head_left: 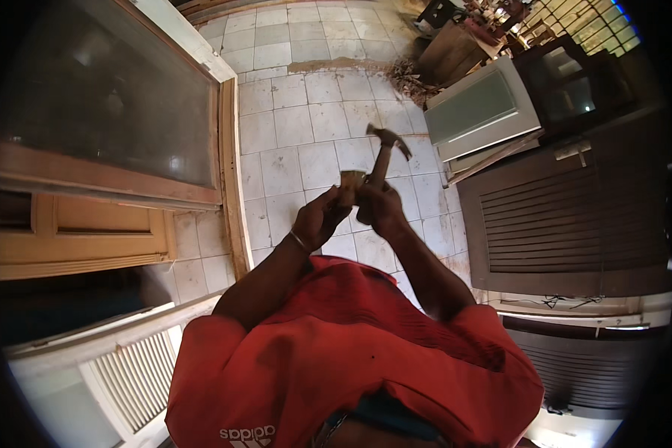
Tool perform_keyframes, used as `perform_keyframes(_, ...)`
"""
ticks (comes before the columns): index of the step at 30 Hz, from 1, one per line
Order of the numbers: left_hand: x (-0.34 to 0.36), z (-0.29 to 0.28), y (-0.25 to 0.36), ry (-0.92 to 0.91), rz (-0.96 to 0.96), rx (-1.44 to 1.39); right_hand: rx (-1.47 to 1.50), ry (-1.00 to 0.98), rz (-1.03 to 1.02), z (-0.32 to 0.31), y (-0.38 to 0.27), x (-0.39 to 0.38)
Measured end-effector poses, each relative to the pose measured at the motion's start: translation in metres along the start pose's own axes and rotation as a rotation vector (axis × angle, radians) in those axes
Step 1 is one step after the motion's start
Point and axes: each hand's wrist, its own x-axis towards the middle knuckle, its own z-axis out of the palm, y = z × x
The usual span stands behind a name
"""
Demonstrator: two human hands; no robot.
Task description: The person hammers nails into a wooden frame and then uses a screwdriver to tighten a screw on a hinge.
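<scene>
A claw hammer [381,158] stands up from my right hand [381,204], its dark head pointing away from me and its claw toward the right. The fingers of that hand are wrapped round the handle. Close beside it, my left hand [319,218] grips a small brownish, block-like piece [350,184], whose exact kind I cannot make out. Both hands are held in front of my chest, almost touching, above the tiled floor [291,164]. My fingers hide the lower part of the piece.
On the left stand a large framed glass panel [119,104] and a light wooden cabinet door [101,228]. To the right lean a white-framed panel [474,112] and a dark louvred door [552,224]. Dry debris [414,81] and clutter [493,22] lie at the far right.
</scene>
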Motion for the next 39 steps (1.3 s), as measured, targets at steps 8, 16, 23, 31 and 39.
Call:
perform_keyframes(8, 0.09, 0.054, 0.105, -0.241, 0.16, 0.373, 0.148, 0.125, 0.014, 0.045, -0.079, 0.115)
perform_keyframes(16, 0.218, 0.062, 0.181, -0.12, 0.101, 0.085, 0.23, 0.116, 0.095, 0.038, -0.118, 0.272)
perform_keyframes(23, 0.337, 0.11, 0.245, 0.049, 0.154, 0.179, 0.238, -0.161, 0.101, 0.026, -0.206, 0.402)
perform_keyframes(31, 0.463, 0.116, 0.313, 0.299, 0.221, 0.042, 0.145, -0.317, 0.199, 0.002, -0.294, 0.543)
perform_keyframes(39, 0.547, 0.124, 0.395, 0.353, 0.431, 0.474, -0.163, -0.376, 0.274, 0.047, -0.33, 0.637)
